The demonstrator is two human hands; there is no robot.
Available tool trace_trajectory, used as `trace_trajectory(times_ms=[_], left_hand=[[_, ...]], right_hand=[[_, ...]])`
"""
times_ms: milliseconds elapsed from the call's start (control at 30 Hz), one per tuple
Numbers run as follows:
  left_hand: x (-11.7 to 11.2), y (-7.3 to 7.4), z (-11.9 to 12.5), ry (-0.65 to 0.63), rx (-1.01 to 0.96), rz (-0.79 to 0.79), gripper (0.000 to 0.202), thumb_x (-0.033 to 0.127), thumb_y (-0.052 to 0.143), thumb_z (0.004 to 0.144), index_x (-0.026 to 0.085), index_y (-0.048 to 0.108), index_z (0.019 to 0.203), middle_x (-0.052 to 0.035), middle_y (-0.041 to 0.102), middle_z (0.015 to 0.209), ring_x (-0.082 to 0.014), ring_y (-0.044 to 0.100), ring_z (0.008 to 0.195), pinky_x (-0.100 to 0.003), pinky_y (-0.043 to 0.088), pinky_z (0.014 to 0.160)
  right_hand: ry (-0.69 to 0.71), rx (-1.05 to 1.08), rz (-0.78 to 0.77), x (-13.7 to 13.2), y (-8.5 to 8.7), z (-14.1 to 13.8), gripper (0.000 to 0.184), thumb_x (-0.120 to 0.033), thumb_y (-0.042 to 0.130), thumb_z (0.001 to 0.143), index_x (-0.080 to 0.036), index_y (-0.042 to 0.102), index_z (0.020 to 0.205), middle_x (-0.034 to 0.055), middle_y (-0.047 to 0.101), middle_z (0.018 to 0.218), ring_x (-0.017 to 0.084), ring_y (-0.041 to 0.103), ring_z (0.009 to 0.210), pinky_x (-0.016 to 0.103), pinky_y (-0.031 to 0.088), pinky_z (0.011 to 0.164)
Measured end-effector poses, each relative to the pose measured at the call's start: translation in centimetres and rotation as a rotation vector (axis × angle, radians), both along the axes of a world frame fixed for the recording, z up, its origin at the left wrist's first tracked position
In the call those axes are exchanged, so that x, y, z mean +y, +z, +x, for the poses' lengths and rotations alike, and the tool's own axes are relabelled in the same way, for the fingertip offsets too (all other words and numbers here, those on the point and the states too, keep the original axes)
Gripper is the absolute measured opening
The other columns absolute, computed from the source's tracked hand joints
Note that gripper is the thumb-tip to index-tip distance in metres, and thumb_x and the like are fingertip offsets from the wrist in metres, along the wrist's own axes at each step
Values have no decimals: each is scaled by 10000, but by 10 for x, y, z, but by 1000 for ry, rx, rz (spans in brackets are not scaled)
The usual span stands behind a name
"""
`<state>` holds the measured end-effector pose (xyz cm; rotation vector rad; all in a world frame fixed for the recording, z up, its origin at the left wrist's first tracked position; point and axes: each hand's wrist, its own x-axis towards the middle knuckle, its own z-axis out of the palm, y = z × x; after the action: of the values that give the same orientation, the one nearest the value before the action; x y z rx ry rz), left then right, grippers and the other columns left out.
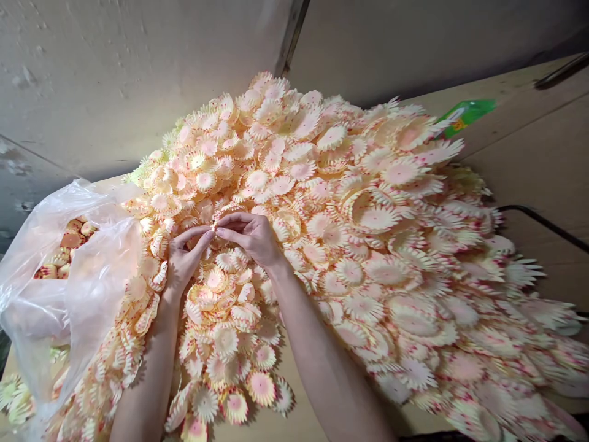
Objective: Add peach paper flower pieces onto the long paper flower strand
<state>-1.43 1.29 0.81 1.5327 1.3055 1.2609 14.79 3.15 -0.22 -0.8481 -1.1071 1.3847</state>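
My left hand (184, 258) and my right hand (252, 238) meet fingertip to fingertip above a large heap. Between their pinched thumbs and forefingers is a small pale petal piece (214, 226), mostly covered by the fingers. Cream and pink artificial flower petals (350, 270), round with fringed edges and reddish tips, make up the heap around and under both hands. Smaller petal discs (225, 341) lie between my forearms, and larger ones spread out to the right.
At the left, a clear plastic bag (99, 264) holds rolled reddish-cream pieces (71, 242). A green packet (472, 114) sits behind the heap at the right, with a black cable (547, 224) nearer. The tabletop (280, 423) ends against a grey wall (138, 80).
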Motion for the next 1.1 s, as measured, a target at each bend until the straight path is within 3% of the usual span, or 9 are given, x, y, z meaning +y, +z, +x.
trace_trajectory(times_ms=[1100], left_hand=[[1,-3,-3,-13,-58,-44,225,385,705,792,187,771,876,-66,761,972,-200,685,949,-309,507,918]], right_hand=[[32,13,-63,0,5,2,279,-280,866,562,-178,724,779,16,749,728,159,713,696,289,586,720]])
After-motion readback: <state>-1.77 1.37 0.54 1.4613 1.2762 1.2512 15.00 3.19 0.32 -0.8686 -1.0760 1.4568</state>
